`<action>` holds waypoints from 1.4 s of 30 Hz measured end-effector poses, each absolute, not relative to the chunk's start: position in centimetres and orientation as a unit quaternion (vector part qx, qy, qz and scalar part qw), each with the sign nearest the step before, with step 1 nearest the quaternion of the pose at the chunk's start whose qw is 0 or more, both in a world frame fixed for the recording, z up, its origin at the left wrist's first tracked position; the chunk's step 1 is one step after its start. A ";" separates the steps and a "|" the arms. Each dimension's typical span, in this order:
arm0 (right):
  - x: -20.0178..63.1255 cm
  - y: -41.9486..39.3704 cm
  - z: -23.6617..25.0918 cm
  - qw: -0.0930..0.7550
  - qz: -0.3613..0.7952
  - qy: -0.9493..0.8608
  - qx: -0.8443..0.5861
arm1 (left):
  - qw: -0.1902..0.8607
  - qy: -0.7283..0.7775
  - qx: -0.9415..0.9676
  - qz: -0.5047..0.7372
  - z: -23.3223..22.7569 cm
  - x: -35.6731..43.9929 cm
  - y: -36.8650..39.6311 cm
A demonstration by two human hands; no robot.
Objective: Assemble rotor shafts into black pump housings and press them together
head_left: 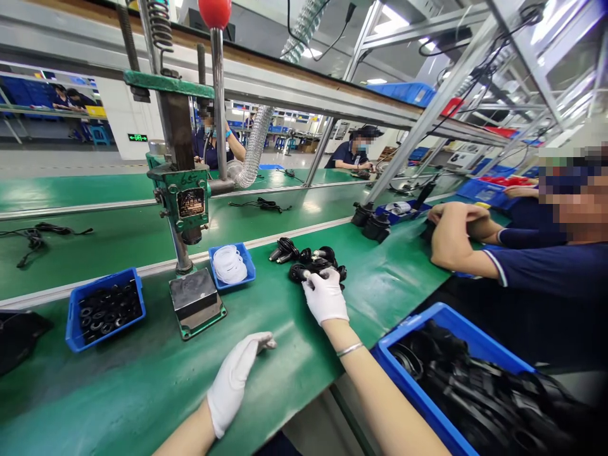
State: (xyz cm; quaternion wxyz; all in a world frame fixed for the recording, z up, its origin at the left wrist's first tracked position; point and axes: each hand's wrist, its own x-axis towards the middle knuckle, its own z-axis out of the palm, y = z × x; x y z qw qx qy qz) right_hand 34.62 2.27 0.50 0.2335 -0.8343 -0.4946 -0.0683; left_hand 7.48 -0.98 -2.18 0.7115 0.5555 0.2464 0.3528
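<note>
My right hand (327, 296), in a white glove, reaches into a cluster of black round parts (327, 254) on the green bench. Its fingers curl down onto one of the parts; the fingertips are partly hidden. My left hand (240, 377), also gloved, hovers near the bench's front edge with fingers stretched out and nothing in them. Beside the cluster lie small black parts with grey ends (284, 249). To the left stands a green hand press (185, 190) with a red-knobbed lever and a dark metal block (192, 292) under its ram.
Blue bins hold black rings (71, 323) and white rings (253, 273). A larger blue bin of black parts (439, 310) stands at my right. A co-worker (546, 266) leans on the bench there. Coiled black cables (263, 204) lie on the belt behind.
</note>
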 end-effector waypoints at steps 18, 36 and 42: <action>26.8 -0.3 2.0 0.433 0.472 -0.492 -0.590 | 0.617 0.352 0.615 0.343 -0.8 7.6 -0.9; 18.9 4.8 0.3 0.381 0.641 -0.541 -0.389 | 0.559 0.487 0.567 0.359 1.5 -1.4 2.4; 18.8 4.3 -0.5 0.268 0.737 -0.458 -0.419 | 0.564 0.507 0.535 0.371 1.5 -1.4 2.7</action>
